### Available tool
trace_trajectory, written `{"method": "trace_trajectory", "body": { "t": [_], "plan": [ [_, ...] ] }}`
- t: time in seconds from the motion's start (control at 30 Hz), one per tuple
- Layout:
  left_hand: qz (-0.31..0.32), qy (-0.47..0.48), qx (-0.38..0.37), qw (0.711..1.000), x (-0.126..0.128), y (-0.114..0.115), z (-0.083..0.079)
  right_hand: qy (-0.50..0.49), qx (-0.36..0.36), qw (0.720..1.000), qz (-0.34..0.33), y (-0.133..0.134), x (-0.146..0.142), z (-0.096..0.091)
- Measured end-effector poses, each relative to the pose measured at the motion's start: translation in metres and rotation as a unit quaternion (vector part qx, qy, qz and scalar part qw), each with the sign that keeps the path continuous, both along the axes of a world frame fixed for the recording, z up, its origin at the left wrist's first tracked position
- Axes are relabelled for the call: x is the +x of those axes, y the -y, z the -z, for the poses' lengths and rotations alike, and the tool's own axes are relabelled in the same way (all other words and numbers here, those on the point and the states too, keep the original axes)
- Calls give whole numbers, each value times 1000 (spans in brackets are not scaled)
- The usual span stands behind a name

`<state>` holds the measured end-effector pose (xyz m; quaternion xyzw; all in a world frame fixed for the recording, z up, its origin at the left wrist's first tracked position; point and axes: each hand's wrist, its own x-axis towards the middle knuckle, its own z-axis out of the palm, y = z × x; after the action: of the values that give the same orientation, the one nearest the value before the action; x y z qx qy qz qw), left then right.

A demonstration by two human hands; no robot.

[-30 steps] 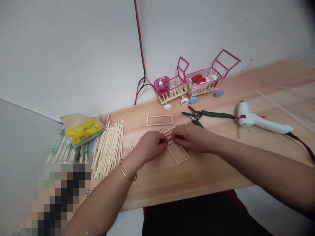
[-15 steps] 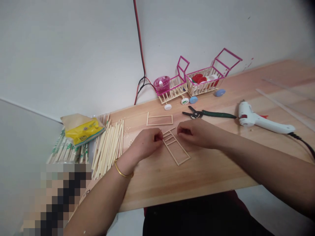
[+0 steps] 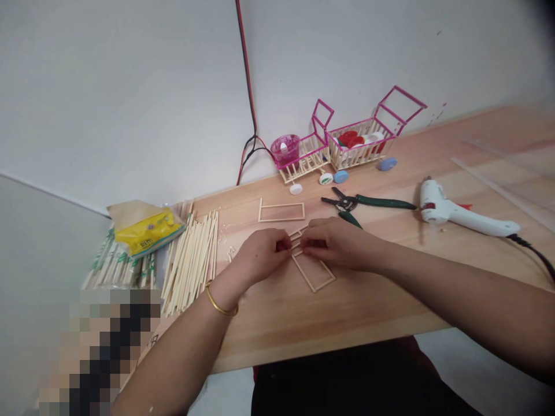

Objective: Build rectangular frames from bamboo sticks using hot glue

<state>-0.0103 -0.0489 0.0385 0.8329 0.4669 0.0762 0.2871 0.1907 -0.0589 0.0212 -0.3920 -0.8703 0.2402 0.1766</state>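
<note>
A small ladder-like frame of thin wooden sticks point(image 3: 324, 285) lies flat on the table, with short crosspieces near its far end. My left hand point(image 3: 265, 253) is closed, thumb and fingers pinched at the left side of this frame by the crosspieces. From the other side my right hand point(image 3: 330, 244) reaches over it, fingers pressed together at the same crosspieces and covering part of them. The fingertips of both hands are close together. Behind them lies a second stick frame point(image 3: 281, 221), a rectangle with one stick jutting out.
Green-handled pliers point(image 3: 385, 201) lie behind my right hand, and a white glue gun point(image 3: 472, 218) is at the right. Loose sticks point(image 3: 191, 263) and a yellow packet point(image 3: 150, 232) are at the left. Two stick carts point(image 3: 306, 164) point(image 3: 362, 144) stand by the wall.
My right hand has moved left and nearer, onto the frame's crosspieces, uncovering the pliers' second handle. My left hand has shifted slightly right. The frame lies in about the same place.
</note>
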Motion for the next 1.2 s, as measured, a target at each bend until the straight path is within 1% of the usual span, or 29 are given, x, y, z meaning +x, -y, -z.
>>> {"method": "trace_trajectory", "body": {
  "t": [0.27, 0.4, 0.5, 0.57, 0.63, 0.7, 0.77, 0.87, 1.0, 1.1, 1.2],
  "plan": [
    [6, -25, 21, 999, 3, 3, -1, 11, 14, 1000, -6, -1, -4, 2],
    [8, -28, 17, 999, 4, 3, -1, 15, 9, 1000, -9, -1, -6, 1],
    [3, -18, 10, 1000, 3, 2, -1, -3, -1, 1000, -8, -2, -2, -2],
    [-9, -1, 13, 1000, 1, 1, -2, -25, 1, 1000, 18, -3, 3, -6],
    [-27, 11, 20, 999, -1, -1, -3, -43, 9, 997, 63, -4, 9, -12],
    [-41, 1, 23, 999, -4, -2, -4, -41, 19, 994, 102, -6, 15, -16],
    [-43, -26, 16, 999, -6, -3, -4, -21, 24, 992, 120, -7, 21, -19],
    [-33, -60, 5, 998, -7, -2, -3, 36, 17, 994, 106, -8, 28, -19],
    [-25, -68, -2, 997, -5, -1, -3, 108, -20, 992, 57, -8, 35, -19],
    [-26, -62, 0, 998, -4, -1, -2, 126, -31, 991, 20, -6, 34, -20],
    [-25, -55, 15, 998, -4, -2, -1, 136, -14, 991, -3, -4, 30, -19]
  ]
}}
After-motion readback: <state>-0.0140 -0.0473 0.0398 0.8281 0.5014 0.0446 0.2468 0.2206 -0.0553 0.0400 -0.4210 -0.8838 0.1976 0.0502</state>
